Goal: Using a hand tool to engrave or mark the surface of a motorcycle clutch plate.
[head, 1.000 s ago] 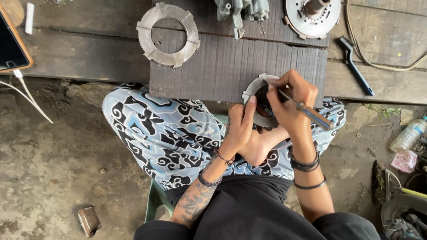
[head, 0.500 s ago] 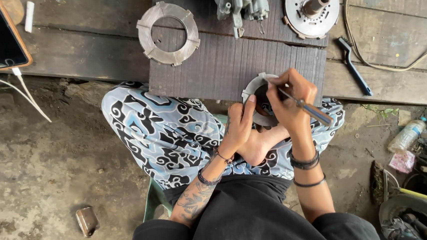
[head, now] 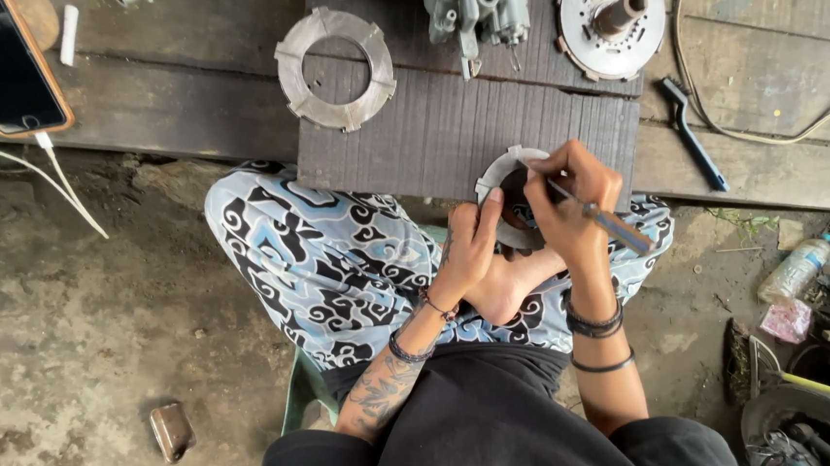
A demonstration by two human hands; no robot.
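A small ring [head: 507, 180] is held at the near edge of the dark mat [head: 447, 133] on the bench [head: 183, 113]. It is pinched by the left hand [head: 475, 248], fingers curled w/ thumb up on its rim. A thin tool [head: 594, 213] is gripped pen-style in the right hand [head: 569, 203], fingers pressed together, tip on the ring. A bigger ring [head: 335, 68] lies at the mat's far-left corner, a hub [head: 611, 15] far-right, a brush [head: 692, 131] just right of the mat.

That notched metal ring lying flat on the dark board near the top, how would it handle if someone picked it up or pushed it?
The notched ring looks like stiff metal, so it probably would not flex. It lies flat on the ribbed board, so it would likely slide rather than roll or tip. It seems thin with a wide open centre, so probably fairly light and easy to hook by a finger.
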